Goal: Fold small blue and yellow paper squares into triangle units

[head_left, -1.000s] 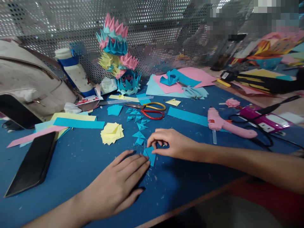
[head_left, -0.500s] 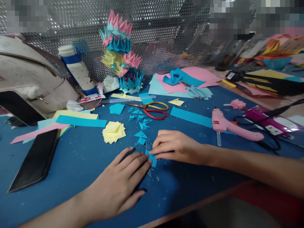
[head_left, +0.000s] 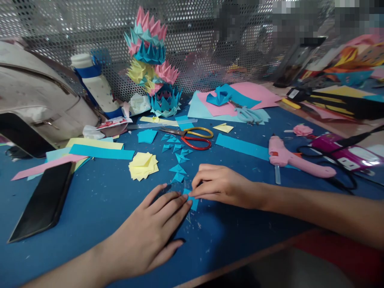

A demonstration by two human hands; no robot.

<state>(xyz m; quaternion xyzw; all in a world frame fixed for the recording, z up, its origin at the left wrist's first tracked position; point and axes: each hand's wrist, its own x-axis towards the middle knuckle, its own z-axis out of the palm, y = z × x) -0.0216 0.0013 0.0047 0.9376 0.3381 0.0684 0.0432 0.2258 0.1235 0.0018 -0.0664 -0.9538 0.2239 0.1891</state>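
Note:
A small blue paper piece (head_left: 194, 204) lies on the blue table between my hands. My left hand (head_left: 156, 228) rests flat with its fingers spread, the fingertips touching the paper's left edge. From the right, my right hand (head_left: 223, 186) pinches the paper's upper part; its fingers are bent together. Several folded blue triangles (head_left: 177, 177) run in a line away from the hands. To their left are a stack of yellow squares (head_left: 144, 166) and a stack of blue squares (head_left: 147, 136). Scissors with red and yellow handles (head_left: 196, 138) lie beyond the triangles.
Phone (head_left: 43, 200) and paper strips (head_left: 102, 152) at left; bag (head_left: 39, 92) and bottle (head_left: 96, 84) behind them. A paper model (head_left: 150, 60) stands at the back. Pink glue gun (head_left: 297, 160), blue strip (head_left: 240, 146), power strip (head_left: 345, 154) and cables lie at right.
My right fingertips have shifted slightly at the paper, and more of its upper corner shows. My left hand has stayed in place.

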